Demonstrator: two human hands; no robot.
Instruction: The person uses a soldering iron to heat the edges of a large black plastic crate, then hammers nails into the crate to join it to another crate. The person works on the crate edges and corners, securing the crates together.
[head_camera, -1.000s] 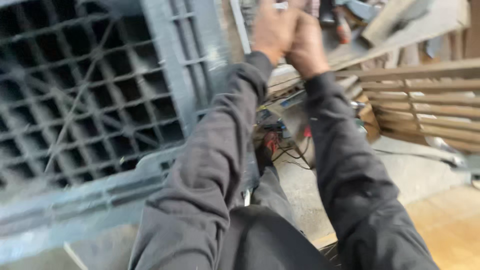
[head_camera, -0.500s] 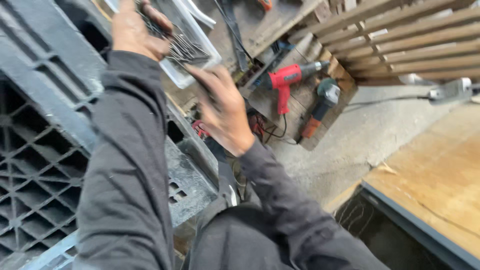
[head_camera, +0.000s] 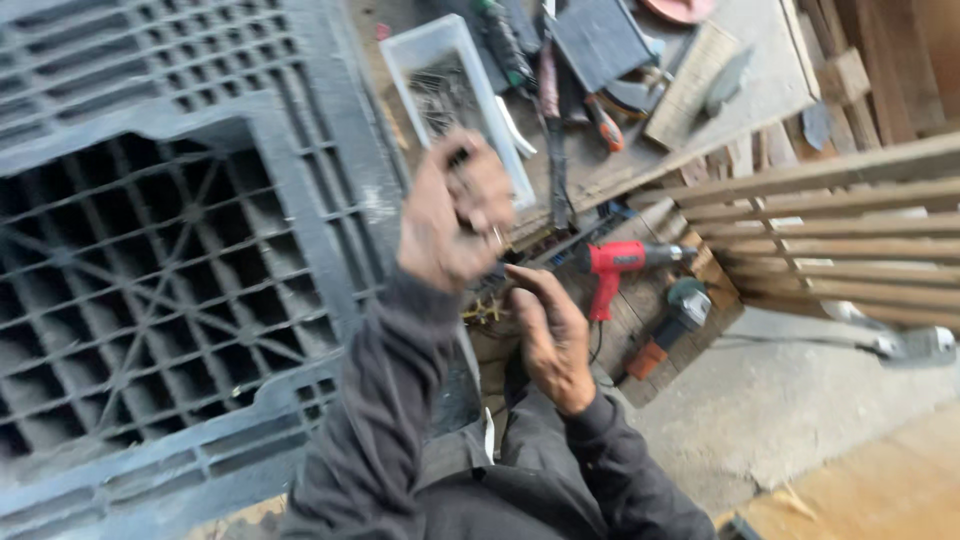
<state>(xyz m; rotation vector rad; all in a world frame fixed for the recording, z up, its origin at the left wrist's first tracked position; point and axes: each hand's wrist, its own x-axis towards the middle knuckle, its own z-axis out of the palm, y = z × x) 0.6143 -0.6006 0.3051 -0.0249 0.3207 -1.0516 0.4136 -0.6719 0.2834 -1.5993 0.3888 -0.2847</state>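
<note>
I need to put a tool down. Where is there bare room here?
Bare concrete floor lies between the wooden slats and the plywood sheet. The board with the red drill, clear tray and hand tools is crowded. The grey pallet is open grid.

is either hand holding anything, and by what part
The left hand is closed in a fist, but blur hides what it grips, if anything. The right hand hangs open, holding nothing.

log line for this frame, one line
left hand: raised, closed, contents unclear | right hand: open, empty | nearby: red power drill, clear plastic tray, grey plastic pallet
</note>
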